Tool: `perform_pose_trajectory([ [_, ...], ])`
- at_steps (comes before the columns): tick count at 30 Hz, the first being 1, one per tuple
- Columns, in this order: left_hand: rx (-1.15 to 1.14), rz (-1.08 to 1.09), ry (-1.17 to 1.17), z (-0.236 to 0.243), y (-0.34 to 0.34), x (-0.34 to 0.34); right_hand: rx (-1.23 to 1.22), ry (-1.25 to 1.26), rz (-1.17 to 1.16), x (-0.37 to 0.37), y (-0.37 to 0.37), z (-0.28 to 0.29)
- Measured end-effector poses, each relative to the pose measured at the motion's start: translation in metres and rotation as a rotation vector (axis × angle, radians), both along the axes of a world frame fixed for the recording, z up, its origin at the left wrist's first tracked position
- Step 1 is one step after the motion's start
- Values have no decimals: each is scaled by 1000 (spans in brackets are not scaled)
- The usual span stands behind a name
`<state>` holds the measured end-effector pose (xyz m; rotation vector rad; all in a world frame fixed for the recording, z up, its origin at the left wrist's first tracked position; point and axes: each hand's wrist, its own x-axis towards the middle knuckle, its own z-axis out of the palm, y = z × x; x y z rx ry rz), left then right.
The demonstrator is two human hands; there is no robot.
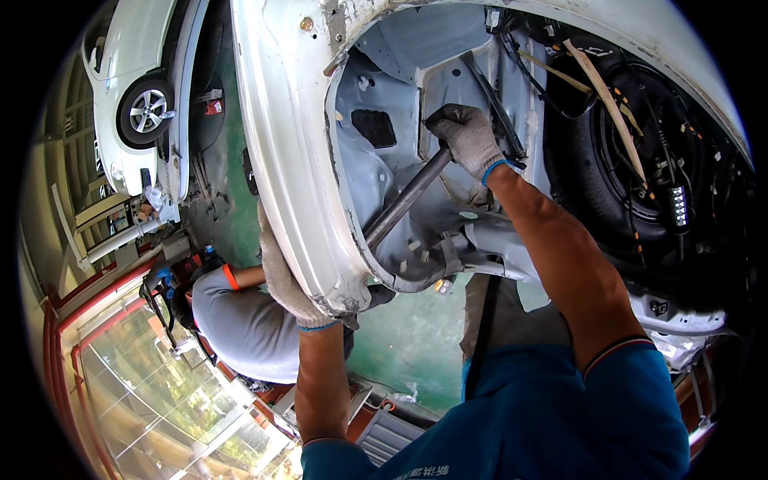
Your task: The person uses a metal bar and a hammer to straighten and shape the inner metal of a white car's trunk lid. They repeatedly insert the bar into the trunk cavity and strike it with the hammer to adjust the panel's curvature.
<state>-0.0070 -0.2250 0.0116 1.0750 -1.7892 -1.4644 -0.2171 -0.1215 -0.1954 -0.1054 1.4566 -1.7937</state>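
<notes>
My right hand (464, 138), in a grey knit glove with a blue cuff, is closed around the upper end of a grey metal bar (409, 198). The bar slants down to the left inside the opening of a white car body (290, 152). Its lower end meets or passes behind the opening's rim, and I cannot tell which. My left hand (282, 276), gloved too, lies along the outer side of the white body panel with its fingers stretched out. Bare grey-blue sheet metal (384, 172) with holes lines the opening around the bar.
A dark strut (494, 104) stands beside my right hand. A spare tyre (600, 172) and loose wiring fill the right side. Close to my left arm, another person in grey clothes (244, 328) bends down. A white car (132, 76) is at far left above the green floor (416, 340).
</notes>
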Motion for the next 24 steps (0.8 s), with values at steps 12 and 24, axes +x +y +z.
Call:
perform_pose_trajectory([
  [12,-370,-138,-96,-16,-13,18,21,93,8,0,0,-7],
  [24,-617,-188,-298,-14,-26,33,52,69,41,-9,5,8],
])
